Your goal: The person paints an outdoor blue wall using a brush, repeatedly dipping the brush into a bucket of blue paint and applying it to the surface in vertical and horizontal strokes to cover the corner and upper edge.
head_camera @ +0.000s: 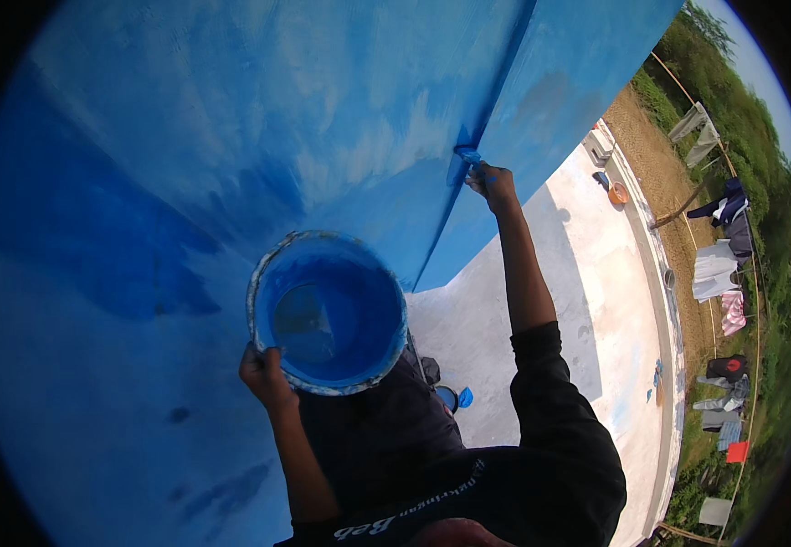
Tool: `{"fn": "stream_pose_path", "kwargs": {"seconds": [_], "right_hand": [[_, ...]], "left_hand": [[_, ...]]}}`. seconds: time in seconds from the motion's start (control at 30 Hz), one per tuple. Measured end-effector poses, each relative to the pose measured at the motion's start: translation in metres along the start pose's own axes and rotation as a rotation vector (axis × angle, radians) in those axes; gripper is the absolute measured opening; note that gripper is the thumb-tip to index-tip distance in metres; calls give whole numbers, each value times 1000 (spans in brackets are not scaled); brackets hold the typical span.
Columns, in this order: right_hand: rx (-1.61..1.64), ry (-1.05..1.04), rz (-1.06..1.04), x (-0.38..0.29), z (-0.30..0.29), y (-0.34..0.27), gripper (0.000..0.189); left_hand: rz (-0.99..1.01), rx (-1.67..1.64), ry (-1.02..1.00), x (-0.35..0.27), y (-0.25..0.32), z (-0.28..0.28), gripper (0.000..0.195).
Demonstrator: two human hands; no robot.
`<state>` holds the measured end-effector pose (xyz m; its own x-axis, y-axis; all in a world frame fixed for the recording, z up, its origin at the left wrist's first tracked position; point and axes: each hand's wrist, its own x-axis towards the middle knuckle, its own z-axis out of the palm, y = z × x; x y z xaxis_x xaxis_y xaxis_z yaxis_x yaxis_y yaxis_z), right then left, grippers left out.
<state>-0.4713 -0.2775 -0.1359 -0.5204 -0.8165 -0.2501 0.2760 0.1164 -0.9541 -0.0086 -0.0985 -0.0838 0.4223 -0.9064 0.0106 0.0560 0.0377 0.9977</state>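
My left hand (269, 376) grips the rim of a paint bucket (399, 301), which is tilted so its blue-coated inside shows, with some paint at the bottom. At the upper right, my right hand (491, 186) is closed around a paintbrush (467, 154), whose blue-stained end meets the wall along a dark blue line at the corner. The wall (368, 89) is painted in uneven light and darker blue strokes. Paint marks show on my right fingers. The handle of the brush is mostly hidden by the hand.
Below lies a pale concrete floor (477, 349) with a dark container (446, 398) and a blue scrap (465, 397) near my legs. An orange bowl (617, 193) stands by a low ledge (669, 328). Beyond it, clothes (713, 270) hang on lines before greenery.
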Motion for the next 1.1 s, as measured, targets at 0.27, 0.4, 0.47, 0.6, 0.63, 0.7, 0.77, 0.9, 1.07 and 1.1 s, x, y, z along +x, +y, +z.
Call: {"fn": "stream_pose_path", "kwargs": {"seconds": [0.27, 0.4, 0.47, 0.6, 0.63, 0.7, 0.77, 0.9, 1.07, 1.1], "right_hand": [[14, -26, -597, -78, 38, -173, 48], [76, -62, -529, -61, 40, -138, 48], [112, -74, -407, -36, 34, -80, 49], [145, -72, -155, -13, 13, 19, 44], [172, -77, -77, -13, 8, 31, 41], [221, -43, 77, -2, -3, 49, 34], [267, 38, 217, 18, -16, 46, 26], [225, -14, 111, 21, 8, -51, 22], [219, -109, -184, -26, 55, -188, 21], [276, -141, -231, -27, 55, -202, 23]], "left_hand": [[-16, -12, 5, -2, 6, 4, 18], [-12, -29, -8, 2, -3, 2, 31], [-19, -40, -12, 2, -7, -2, 33], [43, -76, -14, 2, -5, 0, 30], [75, -75, -17, 1, 0, 1, 30], [49, -66, -38, 0, 2, 0, 28], [41, -73, -69, 2, 3, 0, 27], [53, -74, -56, 2, -2, -6, 30], [39, -99, -45, 2, -6, -13, 36], [37, -105, -57, 3, -6, -12, 37]]}}
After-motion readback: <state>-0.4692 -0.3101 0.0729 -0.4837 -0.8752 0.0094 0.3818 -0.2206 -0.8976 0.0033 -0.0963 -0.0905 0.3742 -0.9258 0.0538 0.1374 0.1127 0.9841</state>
